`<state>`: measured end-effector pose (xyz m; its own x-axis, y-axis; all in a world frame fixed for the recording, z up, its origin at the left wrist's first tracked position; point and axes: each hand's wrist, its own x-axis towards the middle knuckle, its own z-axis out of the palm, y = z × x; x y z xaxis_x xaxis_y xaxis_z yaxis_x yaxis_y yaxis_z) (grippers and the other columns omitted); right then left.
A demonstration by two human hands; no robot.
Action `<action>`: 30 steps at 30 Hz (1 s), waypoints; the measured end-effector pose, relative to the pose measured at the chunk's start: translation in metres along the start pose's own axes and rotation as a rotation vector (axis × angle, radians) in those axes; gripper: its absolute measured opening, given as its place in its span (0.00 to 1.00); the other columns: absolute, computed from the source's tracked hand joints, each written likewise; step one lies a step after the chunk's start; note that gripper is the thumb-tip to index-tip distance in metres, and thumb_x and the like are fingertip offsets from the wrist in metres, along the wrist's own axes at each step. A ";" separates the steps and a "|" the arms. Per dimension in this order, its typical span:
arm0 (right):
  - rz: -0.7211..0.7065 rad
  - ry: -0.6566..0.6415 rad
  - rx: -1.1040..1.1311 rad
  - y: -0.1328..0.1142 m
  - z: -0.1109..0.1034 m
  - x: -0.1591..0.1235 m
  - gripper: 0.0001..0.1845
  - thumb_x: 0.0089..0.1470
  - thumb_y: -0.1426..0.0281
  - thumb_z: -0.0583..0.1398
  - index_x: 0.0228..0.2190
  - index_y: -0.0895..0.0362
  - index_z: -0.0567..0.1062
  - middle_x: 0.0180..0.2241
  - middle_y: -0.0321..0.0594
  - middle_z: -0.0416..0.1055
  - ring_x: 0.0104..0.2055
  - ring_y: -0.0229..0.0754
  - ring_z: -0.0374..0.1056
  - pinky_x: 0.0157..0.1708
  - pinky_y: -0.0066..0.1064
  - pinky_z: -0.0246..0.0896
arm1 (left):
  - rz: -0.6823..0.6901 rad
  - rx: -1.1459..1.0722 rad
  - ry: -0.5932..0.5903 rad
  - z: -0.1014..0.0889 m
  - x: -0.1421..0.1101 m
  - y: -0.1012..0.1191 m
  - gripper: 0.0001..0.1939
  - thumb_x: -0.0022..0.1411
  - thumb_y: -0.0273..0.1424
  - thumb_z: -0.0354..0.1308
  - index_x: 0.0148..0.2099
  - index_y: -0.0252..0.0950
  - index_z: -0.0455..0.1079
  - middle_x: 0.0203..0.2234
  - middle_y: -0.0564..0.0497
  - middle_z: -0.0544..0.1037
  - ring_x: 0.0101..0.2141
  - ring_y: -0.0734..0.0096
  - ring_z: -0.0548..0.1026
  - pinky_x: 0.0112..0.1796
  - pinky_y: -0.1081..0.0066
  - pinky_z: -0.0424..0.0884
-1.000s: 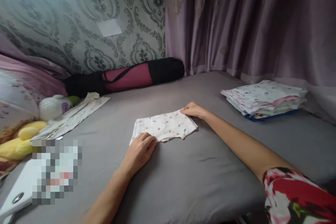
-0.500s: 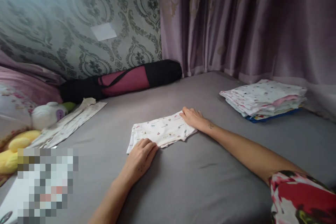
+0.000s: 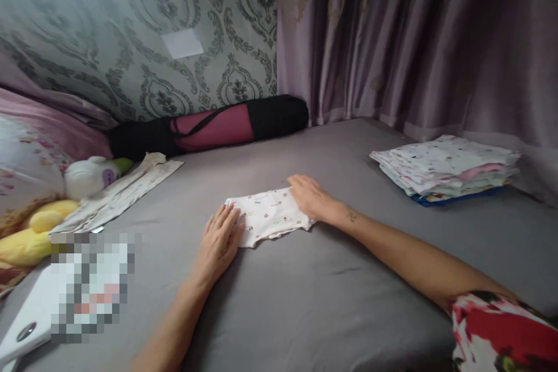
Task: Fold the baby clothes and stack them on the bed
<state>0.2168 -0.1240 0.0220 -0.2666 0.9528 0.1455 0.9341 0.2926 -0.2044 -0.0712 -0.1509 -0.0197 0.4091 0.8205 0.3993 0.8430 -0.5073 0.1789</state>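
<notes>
A small white printed garment [image 3: 268, 215], folded flat, lies on the grey bed sheet [image 3: 305, 302] in the middle. My left hand [image 3: 220, 241] rests flat on its left end with fingers stretched out. My right hand [image 3: 310, 197] presses flat on its right end, fingers extended over the cloth. Neither hand grips anything.
A stack of folded printed clothes [image 3: 444, 168] sits at the right near the curtain. A black and maroon rolled bag [image 3: 209, 128] lies along the wall. At the left are an unfolded garment [image 3: 117, 195], soft toys [image 3: 56, 203] and a pillow [image 3: 26, 157]. A white object [image 3: 26, 325] lies bottom left.
Both hands have slid inward over the garment; the right hand moved left across its right end and the left hand flattened on the left end. The cloth now looks shorter.
</notes>
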 end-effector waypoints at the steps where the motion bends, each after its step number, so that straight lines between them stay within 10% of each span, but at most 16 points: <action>1: -0.097 -0.010 0.016 -0.004 0.007 -0.001 0.28 0.65 0.65 0.41 0.59 0.64 0.62 0.63 0.54 0.58 0.66 0.51 0.49 0.64 0.43 0.42 | 0.008 0.016 -0.035 0.003 -0.001 0.000 0.23 0.70 0.40 0.42 0.62 0.37 0.62 0.62 0.42 0.64 0.64 0.56 0.57 0.59 0.51 0.57; 9: -0.061 -0.081 0.027 0.012 0.037 0.001 0.39 0.64 0.54 0.38 0.63 0.71 0.55 0.66 0.57 0.48 0.69 0.52 0.42 0.66 0.44 0.34 | -0.017 0.058 -0.245 0.015 -0.005 -0.003 0.29 0.70 0.45 0.39 0.67 0.38 0.56 0.65 0.43 0.57 0.66 0.55 0.51 0.61 0.48 0.53; 30: -0.045 -0.160 0.027 0.012 0.027 -0.002 0.41 0.63 0.52 0.36 0.64 0.69 0.54 0.67 0.55 0.47 0.69 0.51 0.41 0.67 0.44 0.34 | -0.154 -0.130 -0.032 0.008 -0.004 -0.011 0.18 0.67 0.34 0.44 0.56 0.40 0.64 0.55 0.42 0.71 0.56 0.57 0.68 0.55 0.55 0.65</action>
<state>0.2224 -0.1197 -0.0067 -0.3447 0.9387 -0.0004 0.9142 0.3356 -0.2273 -0.0798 -0.1467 -0.0307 0.2915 0.8978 0.3302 0.8451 -0.4034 0.3508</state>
